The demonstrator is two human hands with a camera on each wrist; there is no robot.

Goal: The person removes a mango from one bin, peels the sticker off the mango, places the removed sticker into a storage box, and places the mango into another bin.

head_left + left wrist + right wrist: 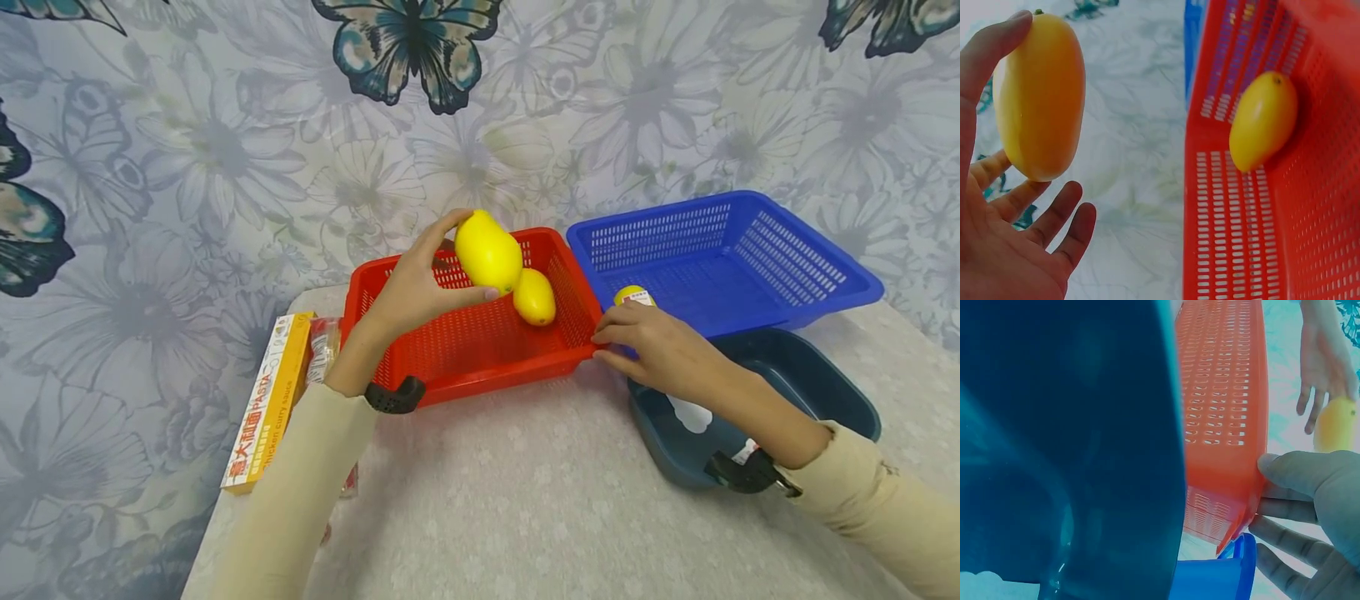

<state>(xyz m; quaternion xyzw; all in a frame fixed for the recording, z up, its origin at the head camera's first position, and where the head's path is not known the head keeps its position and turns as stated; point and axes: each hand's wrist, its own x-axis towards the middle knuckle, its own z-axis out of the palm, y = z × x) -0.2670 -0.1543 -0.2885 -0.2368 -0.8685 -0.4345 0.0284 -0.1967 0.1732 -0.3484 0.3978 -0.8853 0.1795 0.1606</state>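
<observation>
My left hand (pixel 420 292) holds a yellow mango (pixel 489 252) between thumb and fingers above the red basket (pixel 480 379). In the left wrist view the same mango (pixel 1041 97) stands upright, with the stem end near the thumb. A second mango (pixel 534 297) lies inside the red basket, against its slotted wall in the left wrist view. My right hand (pixel 663 350) pinches the basket's rim at the near right corner; its thumb (pixel 1291 469) presses on the rim in the right wrist view.
A blue basket (pixel 675 304) stands at the back right; a yellow item with a white label (pixel 635 296) shows behind my right hand. Below my right forearm sits a dark teal basin (pixel 795 358) with white items. On the left are a pasta box (pixel 266 404) and a clear packet (pixel 322 346).
</observation>
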